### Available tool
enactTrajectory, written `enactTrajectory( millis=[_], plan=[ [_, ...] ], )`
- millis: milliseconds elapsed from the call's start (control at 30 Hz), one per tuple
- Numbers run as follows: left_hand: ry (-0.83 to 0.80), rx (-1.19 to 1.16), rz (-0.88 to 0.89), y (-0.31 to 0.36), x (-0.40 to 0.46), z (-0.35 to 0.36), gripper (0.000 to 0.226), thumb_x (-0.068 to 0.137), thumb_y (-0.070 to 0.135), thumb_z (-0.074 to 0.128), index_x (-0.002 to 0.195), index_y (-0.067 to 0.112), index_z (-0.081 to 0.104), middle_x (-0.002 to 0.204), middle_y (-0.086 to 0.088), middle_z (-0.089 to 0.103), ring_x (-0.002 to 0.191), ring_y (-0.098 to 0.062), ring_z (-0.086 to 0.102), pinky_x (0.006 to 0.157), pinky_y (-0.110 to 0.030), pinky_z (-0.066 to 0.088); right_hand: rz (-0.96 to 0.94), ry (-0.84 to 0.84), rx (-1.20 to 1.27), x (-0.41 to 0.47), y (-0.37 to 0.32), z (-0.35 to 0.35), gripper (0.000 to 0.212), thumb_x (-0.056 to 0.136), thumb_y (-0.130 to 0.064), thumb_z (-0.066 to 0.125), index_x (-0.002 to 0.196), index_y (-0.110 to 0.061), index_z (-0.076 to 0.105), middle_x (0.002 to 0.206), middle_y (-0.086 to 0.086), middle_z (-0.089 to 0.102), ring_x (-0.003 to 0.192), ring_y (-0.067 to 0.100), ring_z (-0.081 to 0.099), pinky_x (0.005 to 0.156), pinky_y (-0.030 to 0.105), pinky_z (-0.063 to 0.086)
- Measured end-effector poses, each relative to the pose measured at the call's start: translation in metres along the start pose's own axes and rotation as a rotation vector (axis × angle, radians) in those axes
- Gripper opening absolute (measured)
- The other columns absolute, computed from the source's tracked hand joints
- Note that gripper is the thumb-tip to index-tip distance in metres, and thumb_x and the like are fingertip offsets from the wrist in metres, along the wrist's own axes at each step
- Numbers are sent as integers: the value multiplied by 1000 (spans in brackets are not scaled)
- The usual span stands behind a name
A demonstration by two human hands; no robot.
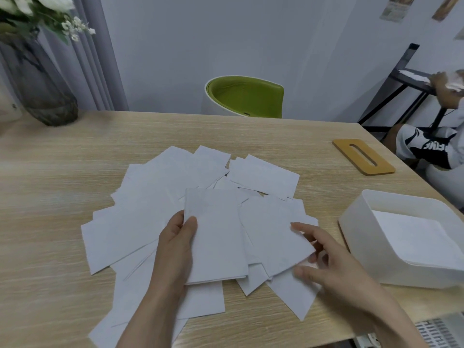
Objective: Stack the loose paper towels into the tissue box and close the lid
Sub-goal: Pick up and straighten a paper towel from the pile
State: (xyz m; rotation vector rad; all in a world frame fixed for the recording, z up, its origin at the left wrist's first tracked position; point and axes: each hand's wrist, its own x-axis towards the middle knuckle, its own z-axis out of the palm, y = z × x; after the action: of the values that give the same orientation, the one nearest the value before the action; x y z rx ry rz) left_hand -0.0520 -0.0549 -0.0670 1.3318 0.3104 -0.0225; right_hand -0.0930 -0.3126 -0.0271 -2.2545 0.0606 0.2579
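The left hand has its grip clamped on a small gathered stack of towels, thumb pressed on top of the stack's near-left corner and fingers tucked beneath, holding it just above the spread. The right hand is pinching the near edge of another towel just to the right of that stack, index finger laid on its upper face and the thumb and other fingers curled under its lower corner (it looks part-lifted, though the edge blurs into the sheets below).

Around both hands the loose paper towels lie fanned and overlapping across the middle of the desk, many of them not yet collected. To the right, near the desk's edge, stands the white tissue box, open on top, with a flat layer of towels already lying inside it. Its wooden lid, with a slot through the middle, lies flat on the desk well apart from the box, toward the far right corner.

By my reading the task is at an early-to-middle stage: some towels are in the box, a handful is gathered in the left hand, but most of the spread remains to be stacked, and the lid has yet to go on.
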Motion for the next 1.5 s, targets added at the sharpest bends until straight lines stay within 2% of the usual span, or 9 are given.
enactTrajectory(
  millis=[300, 433, 600, 767, 933, 1100, 1167, 1367, 1500],
  plan=[
    [7, 7, 12, 2, -2, 1, 22, 99, 14, 49, 97, 21, 70, 91, 3, 76, 79, -12, 71, 69, -32, 51, -179, 227, -66, 5, 0, 8, 33, 75, -3, 75, 71, -36, 74, 83, -15, 59, 86, 6, 49, 75, 15, 36],
    [13, 17, 17, 2, -2, 1, 21, 99, 14, 49, 97, 20, 69, 91, 2, 76, 80, -13, 70, 69, -32, 51, -205, 253, -89, -9, 0, 7, 31, 71, -10, 80, 71, -41, 75, 82, -16, 59, 86, 5, 50, 74, 12, 35],
    [-6, 17, 24, 2, -2, 2, 24, 99, 13, 47, 94, 22, 69, 88, 6, 76, 77, -8, 70, 63, -25, 52, -160, 177, -75, -28, -1, 6, 8, 63, -44, 70, 70, -46, 75, 82, -16, 60, 90, 5, 51, 74, 11, 36],
    [-6, 34, 31, 2, -2, 2, 25, 99, 13, 48, 93, 24, 69, 89, 5, 76, 77, -9, 70, 66, -29, 51, -21, 178, 116, -26, -5, 9, 28, 62, -56, 63, 81, -41, 76, 79, -11, 67, 67, -2, 53, 63, 9, 37],
    [-12, 25, 33, 2, -2, 1, 25, 99, 13, 47, 92, 22, 69, 87, 5, 76, 75, -8, 70, 61, -23, 52, 184, 258, 98, -6, -14, 15, 41, 73, -35, 79, 108, -37, 58, 79, -10, 57, 65, 6, 51, 66, 21, 42],
    [-16, 19, 36, 2, -1, 1, 25, 99, 13, 47, 93, 22, 69, 88, 6, 76, 76, -8, 70, 60, -20, 51, 244, 346, -106, 3, -22, 19, 7, 76, -31, 74, 76, -32, 68, 68, -13, 63, 73, 5, 58, 64, 30, 44],
    [-16, 20, 34, 1, -1, 0, 24, 99, 13, 48, 94, 23, 69, 89, 5, 76, 78, -9, 70, 64, -25, 50, 244, 384, -112, 2, -20, 19, 11, 78, -31, 73, 69, -29, 67, 63, -12, 63, 69, 7, 57, 58, 29, 39],
    [-18, 24, 39, 0, -1, 0, 25, 99, 15, 48, 93, 24, 71, 91, 5, 76, 79, -10, 71, 60, -21, 52, 236, 444, 442, -2, -19, 13, 10, 87, -9, 66, 77, -12, 67, 58, 5, 67, 51, 12, 55, 55, 27, 37],
    [-22, 18, 43, 3, -3, 1, 37, 100, 20, 47, 83, 39, 74, 89, 12, 76, 81, -5, 71, 60, -15, 50, 263, 406, 509, -1, -18, 20, 11, 90, -8, 63, 81, -11, 67, 59, 5, 70, 48, 9, 58, 55, 28, 40]
  ],
)
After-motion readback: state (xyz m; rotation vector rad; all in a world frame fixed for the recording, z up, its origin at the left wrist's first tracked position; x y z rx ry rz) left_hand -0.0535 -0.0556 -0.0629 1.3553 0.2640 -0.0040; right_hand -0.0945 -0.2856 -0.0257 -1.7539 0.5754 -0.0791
